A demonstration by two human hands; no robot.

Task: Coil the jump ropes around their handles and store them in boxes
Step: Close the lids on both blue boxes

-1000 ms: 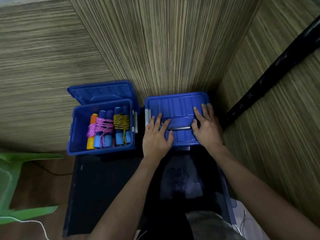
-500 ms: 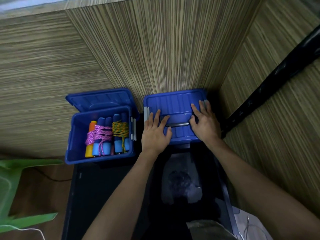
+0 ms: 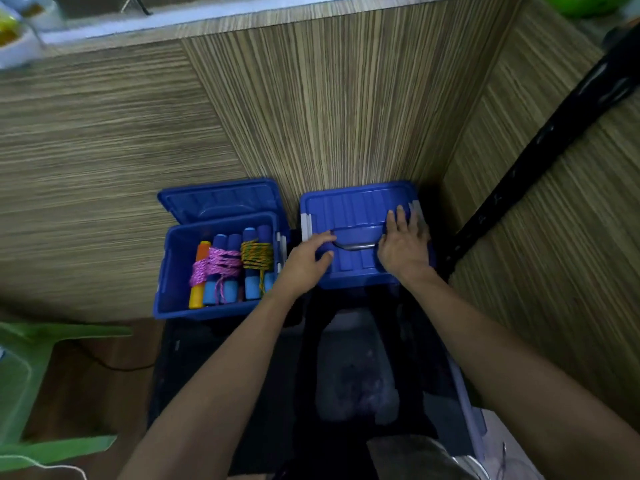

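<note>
Two blue boxes are seen side by side against a striped wood-grain wall [image 3: 329, 109]. The right box [image 3: 356, 271] is closed by its lid [image 3: 353, 209], in whose middle a grey handle [image 3: 356, 244] lies in a recess. The left hand [image 3: 306, 259] is laid on the lid's left part, its fingers loosely bent and reaching to the handle's left end, the thumb spread toward the lid's middle; whether the handle is gripped cannot be told. The right hand [image 3: 403, 245] is laid flat on the lid's right part, fingers straight and spread toward the far right corner, nothing being held by it.

The left box [image 3: 169, 271] stands open, its lid [image 3: 221, 200] tilted back against the wall. Coiled ropes are stored in it, the handles lying side by side, pointing toward the wall. A pink rope [image 3: 214, 266] is wound round an orange handle [image 3: 201, 271] and two blue handles just beside it. A yellow-green rope [image 3: 257, 256] is wound round another pair of blue handles at the box's right side.

Both boxes are set at the far end of a dark surface [image 3: 194, 368]. A black bar [image 3: 540, 140] is seen slanting across the wall at the right. Part of a green chair [image 3: 31, 344] is seen at the left edge, over a brown floor [image 3: 93, 393].
</note>
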